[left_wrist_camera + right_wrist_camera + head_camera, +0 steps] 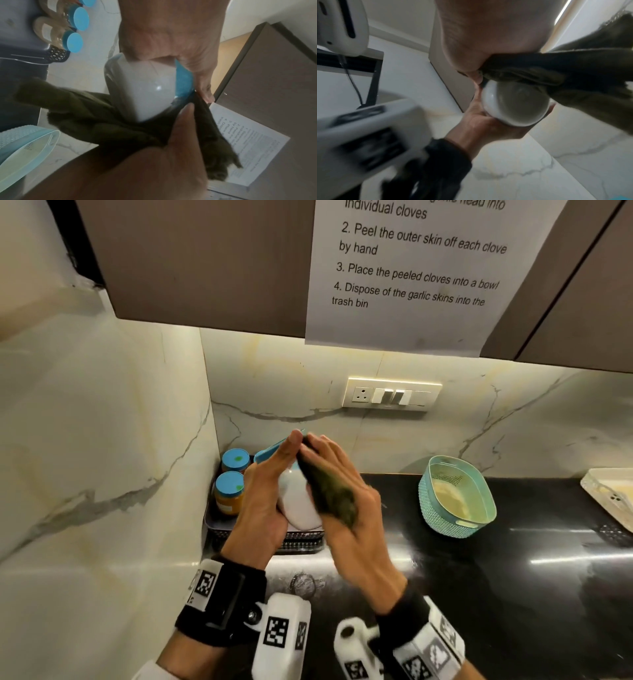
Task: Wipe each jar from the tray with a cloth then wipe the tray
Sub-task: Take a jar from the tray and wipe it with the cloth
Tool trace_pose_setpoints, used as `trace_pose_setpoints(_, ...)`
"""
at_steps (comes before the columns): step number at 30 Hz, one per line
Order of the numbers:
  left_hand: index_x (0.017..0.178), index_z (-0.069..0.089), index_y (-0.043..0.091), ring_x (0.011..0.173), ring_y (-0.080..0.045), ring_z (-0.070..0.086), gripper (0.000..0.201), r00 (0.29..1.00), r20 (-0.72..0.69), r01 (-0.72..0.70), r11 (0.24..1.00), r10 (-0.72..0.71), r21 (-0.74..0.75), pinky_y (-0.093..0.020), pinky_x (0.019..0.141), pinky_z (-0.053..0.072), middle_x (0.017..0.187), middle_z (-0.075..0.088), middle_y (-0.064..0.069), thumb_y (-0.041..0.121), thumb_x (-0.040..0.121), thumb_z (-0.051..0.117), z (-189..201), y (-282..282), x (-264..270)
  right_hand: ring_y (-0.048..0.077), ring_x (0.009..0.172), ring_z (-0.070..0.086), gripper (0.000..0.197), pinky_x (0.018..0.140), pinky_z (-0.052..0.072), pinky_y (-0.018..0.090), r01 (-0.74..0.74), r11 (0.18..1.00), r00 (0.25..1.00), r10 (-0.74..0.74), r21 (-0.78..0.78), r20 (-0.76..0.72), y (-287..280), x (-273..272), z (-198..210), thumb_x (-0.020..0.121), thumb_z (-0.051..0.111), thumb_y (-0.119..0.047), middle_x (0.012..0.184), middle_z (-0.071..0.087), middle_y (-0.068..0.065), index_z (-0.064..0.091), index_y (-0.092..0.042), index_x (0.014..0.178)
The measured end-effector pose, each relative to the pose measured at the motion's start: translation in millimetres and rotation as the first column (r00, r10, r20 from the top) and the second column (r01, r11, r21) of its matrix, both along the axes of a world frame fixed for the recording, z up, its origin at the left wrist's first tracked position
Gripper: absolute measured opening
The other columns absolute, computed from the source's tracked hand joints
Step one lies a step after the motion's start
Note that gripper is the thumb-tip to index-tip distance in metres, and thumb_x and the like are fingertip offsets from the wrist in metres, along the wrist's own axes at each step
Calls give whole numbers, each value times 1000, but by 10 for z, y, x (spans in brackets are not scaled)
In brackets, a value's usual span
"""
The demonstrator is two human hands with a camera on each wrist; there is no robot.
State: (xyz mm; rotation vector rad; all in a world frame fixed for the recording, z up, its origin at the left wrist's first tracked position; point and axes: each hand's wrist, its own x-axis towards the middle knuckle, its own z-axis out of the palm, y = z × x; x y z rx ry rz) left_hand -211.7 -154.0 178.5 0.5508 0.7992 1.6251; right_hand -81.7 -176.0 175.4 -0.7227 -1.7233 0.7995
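Note:
My left hand (270,484) holds a white jar (299,505) with a blue lid (270,451), tilted on its side above the tray. The palm cradles its body (513,105) and the fingers reach up to the lid (183,79). A dark green cloth (334,496) lies against the jar's right side, held and pressed there by my right hand (359,508). Part of the cloth (102,121) hangs loose. Two jars with blue lids (235,460) (229,491) stand in the dark lattice-sided tray (303,542) in the counter's left corner.
A teal perforated basket (459,501) stands on the black counter (479,577) to the right. A white tray (609,494) shows at the far right edge. A switch plate (390,395) is on the marble back wall, and a paper sheet (411,268) hangs from the overhead cabinet.

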Motion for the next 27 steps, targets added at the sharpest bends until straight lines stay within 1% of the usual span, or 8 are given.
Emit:
trace_pose_setpoints(2, 117, 68, 7, 91, -28, 77, 91, 1000, 27, 12, 1000, -12, -15, -38, 74, 64, 100, 78, -12, 58, 48, 100, 2, -9, 15, 23, 156, 32, 67, 127, 30, 48, 11, 996, 999, -14, 87, 30, 19, 20, -107, 88, 61, 19, 160, 49, 3, 53, -9, 148)
trace_pose_setpoints(5, 118, 68, 3, 89, -25, 74, 64, 1000, 7, 16, 1000, -16, -18, -33, 70, 63, 94, 76, -9, 47, 76, 89, -5, -10, 95, 22, 147, 48, 68, 120, 43, 47, -60, 996, 993, 52, -67, -110, 184, 56, -44, 87, 81, -5, 154, 55, 5, 52, -6, 148)
trace_pose_setpoints(9, 119, 70, 5, 83, -21, 76, 110, 993, -81, 84, 996, -83, 4, -35, 68, 63, 94, 79, -7, 65, 31, 99, 76, -57, 66, 24, 113, 73, 60, 91, 62, 44, -140, 903, 943, -5, -407, -334, 280, 182, 96, 67, 93, -22, 122, 76, 3, 72, -26, 123)
trace_pose_setpoints(14, 82, 82, 20, 69, -19, 77, 82, 968, -41, 248, 966, -246, 68, -31, 56, 62, 82, 80, -5, 61, 13, 101, 139, -46, -3, 38, 106, 73, 61, 81, 62, 46, -348, 790, 870, 72, -504, -488, 296, 193, 120, 67, 87, -19, 122, 74, 19, 70, -10, 125)
trace_pose_setpoints(18, 95, 78, 17, 77, -26, 77, 88, 979, -34, 202, 978, -201, 42, -36, 65, 64, 88, 80, -9, 61, 22, 102, 95, -7, -11, 27, 113, 73, 44, 89, 61, 38, -215, 930, 904, 75, -298, -420, 153, 97, 128, 77, 84, -16, 122, 76, 5, 76, -29, 119)
trace_pose_setpoints(22, 89, 81, 18, 85, -24, 77, 76, 978, 21, 206, 976, -208, 75, -37, 74, 66, 92, 79, -8, 57, 29, 104, 25, -37, -40, 27, 144, 52, 41, 116, 45, 48, -36, 994, 988, 51, 102, -148, 57, 10, 23, 93, 73, -6, 144, 64, 6, 66, -10, 134)
trace_pose_setpoints(24, 85, 83, 20, 82, -21, 78, 70, 978, -26, 207, 973, -206, 97, -34, 69, 64, 90, 80, -6, 59, 30, 103, 45, -64, -10, 25, 131, 63, 33, 112, 48, 50, -17, 1000, 981, 11, -26, -192, 119, 18, 77, 95, 71, -13, 133, 72, 4, 73, -24, 126)
trace_pose_setpoints(27, 92, 82, 19, 81, -21, 78, 78, 974, -153, 184, 978, -168, 94, -33, 70, 62, 92, 81, -5, 66, 32, 100, 81, -109, 38, 19, 90, 76, 14, 83, 59, 43, -90, 936, 954, -17, -341, -300, 193, 101, 201, 93, 70, -30, 96, 80, -3, 80, -39, 94)
